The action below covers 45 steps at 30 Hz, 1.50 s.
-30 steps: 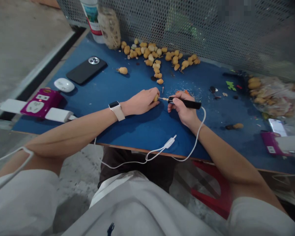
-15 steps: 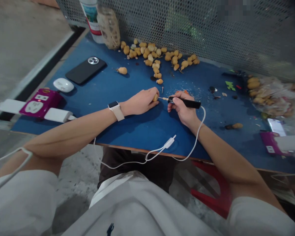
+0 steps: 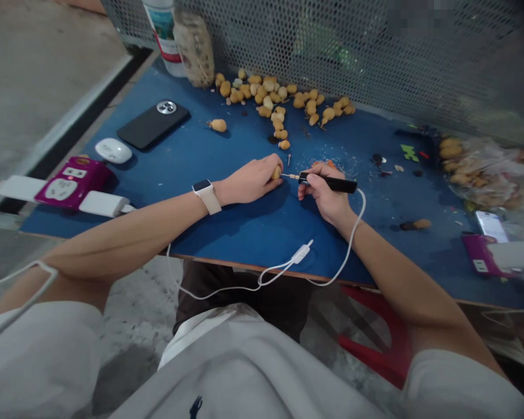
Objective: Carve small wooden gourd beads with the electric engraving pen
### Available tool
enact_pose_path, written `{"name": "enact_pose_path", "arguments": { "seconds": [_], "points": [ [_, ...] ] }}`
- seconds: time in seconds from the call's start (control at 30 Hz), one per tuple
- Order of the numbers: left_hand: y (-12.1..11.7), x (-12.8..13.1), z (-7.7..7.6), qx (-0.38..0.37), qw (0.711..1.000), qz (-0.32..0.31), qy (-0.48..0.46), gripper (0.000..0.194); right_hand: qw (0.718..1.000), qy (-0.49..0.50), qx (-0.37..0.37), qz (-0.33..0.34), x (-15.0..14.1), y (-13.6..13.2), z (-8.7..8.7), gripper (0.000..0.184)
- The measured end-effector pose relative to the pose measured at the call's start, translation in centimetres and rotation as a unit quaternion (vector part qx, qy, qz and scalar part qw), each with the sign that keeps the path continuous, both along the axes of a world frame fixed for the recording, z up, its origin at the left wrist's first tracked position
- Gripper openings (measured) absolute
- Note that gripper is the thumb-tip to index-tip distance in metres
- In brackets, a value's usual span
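Observation:
My left hand (image 3: 252, 179) is closed round a small tan nut (image 3: 276, 173) and pins it to the blue table (image 3: 253, 221). My right hand (image 3: 322, 191) grips a black pen-shaped corded tool (image 3: 332, 183), its thin metal tip touching the nut. A white cable (image 3: 288, 265) with an inline switch runs from the tool over the table's front edge. A watch (image 3: 206, 195) sits on my left wrist.
A heap of tan nuts (image 3: 279, 99) lies at the back by a mesh screen (image 3: 375, 52), with a jar (image 3: 195, 46) and a bottle (image 3: 163, 35). Left are a black phone (image 3: 152, 124), a white mouse (image 3: 113, 151) and a purple power strip (image 3: 72, 183). A plastic bag (image 3: 484, 169) lies right.

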<state>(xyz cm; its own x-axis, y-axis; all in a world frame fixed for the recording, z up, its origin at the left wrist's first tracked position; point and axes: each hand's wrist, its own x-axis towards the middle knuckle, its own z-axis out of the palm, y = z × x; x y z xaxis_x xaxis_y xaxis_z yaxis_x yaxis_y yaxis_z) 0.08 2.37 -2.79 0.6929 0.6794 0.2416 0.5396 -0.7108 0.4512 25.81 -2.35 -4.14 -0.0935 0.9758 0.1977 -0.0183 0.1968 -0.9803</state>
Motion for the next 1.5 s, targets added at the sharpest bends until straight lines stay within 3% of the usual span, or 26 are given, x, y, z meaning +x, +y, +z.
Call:
{"name": "enact_pose_path", "arguments": {
  "seconds": [1.5],
  "points": [
    [0.18,0.09,-0.23,0.013,1.0,-0.006,-0.005,0.02,0.999,-0.034,0.009,0.014,-0.05,-0.43,0.77,0.058]
  ]
}}
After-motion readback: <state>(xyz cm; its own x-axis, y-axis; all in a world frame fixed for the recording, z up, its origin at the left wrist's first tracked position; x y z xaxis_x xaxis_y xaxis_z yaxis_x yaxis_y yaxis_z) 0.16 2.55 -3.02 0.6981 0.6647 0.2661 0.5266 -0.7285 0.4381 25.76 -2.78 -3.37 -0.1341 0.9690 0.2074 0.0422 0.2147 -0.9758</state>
